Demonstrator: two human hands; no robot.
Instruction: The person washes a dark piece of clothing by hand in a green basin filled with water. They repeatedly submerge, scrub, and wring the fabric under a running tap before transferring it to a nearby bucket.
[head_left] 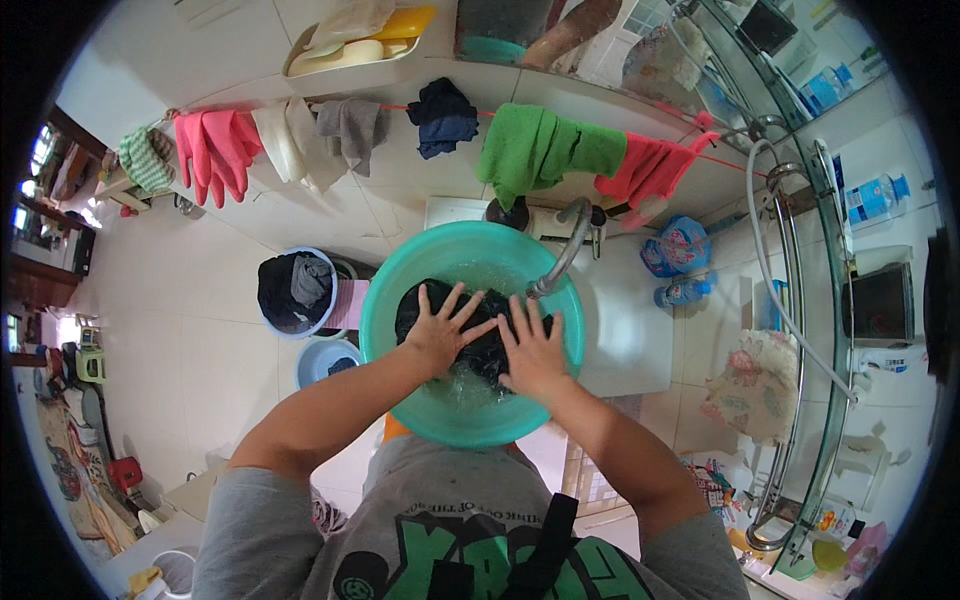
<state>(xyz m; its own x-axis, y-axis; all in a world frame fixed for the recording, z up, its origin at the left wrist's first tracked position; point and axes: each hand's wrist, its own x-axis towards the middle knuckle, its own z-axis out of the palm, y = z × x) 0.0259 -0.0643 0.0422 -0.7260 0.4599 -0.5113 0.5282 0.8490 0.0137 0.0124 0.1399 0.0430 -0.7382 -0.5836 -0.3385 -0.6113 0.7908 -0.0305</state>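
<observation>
Teal basin (400, 300) on the sink, dark cloth (480, 345) soaking in its water, left hand (440, 330) and right hand (533, 352) pressed flat on the cloth, fingers spread, tap (568, 250) over the basin's far rim

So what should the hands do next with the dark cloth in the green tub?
Probably bunch the dark cloth and rub it together. The left hand and right hand lie flat and spread on it, pressing it into the water of the green tub, not gripping.

Left hand (440, 330) and right hand (532, 350) flat, fingers spread.
</observation>
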